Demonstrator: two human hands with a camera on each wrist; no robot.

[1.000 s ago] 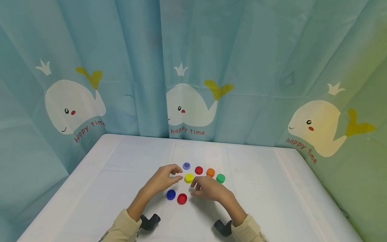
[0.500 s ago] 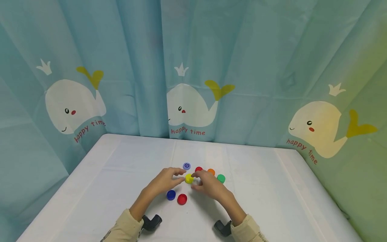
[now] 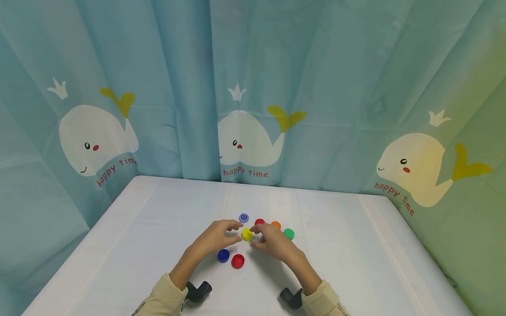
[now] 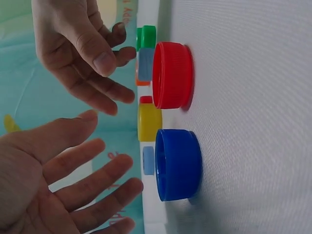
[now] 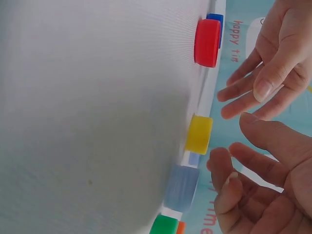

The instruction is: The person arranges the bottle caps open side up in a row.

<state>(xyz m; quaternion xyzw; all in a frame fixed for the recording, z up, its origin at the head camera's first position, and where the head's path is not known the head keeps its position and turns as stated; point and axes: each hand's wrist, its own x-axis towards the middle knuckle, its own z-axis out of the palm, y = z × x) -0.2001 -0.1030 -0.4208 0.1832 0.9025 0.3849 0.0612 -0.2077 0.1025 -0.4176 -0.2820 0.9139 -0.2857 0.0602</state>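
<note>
Hovering over the surface [image 3: 328,245], our two hands are apart from each other and grip nothing: the left hand [image 3: 218,235] has its fingers loosely spread, the right hand [image 3: 276,243] has its own slightly bent. We see the yellow cap [image 3: 247,234] on the surface between them; from the head, a right fingertip overlaps its edge, yet the right wrist view shows a gap, so we judge it untouched. Nearer us lie the blue cap [image 3: 223,256] and the near red cap [image 3: 238,261], hollow side up; beyond are the swirl-marked cap [image 3: 243,217], the far red cap [image 3: 259,221], the orange cap [image 3: 276,224] and the green cap [image 3: 289,234]. A pale blue cap [image 5: 181,187] sits below the right hand, mostly hidden from the head.

Crowding is what worries us. If the right hand dropped steeply, its bent fingers could knock the pale blue cap, since we barely see it from above. If both hands came in unevenly, the first push could skid the yellow cap, which looks light, into a neighbour. Fingertips could also collide in that narrow gap, and a low left wrist might drag the blue cap.
</note>
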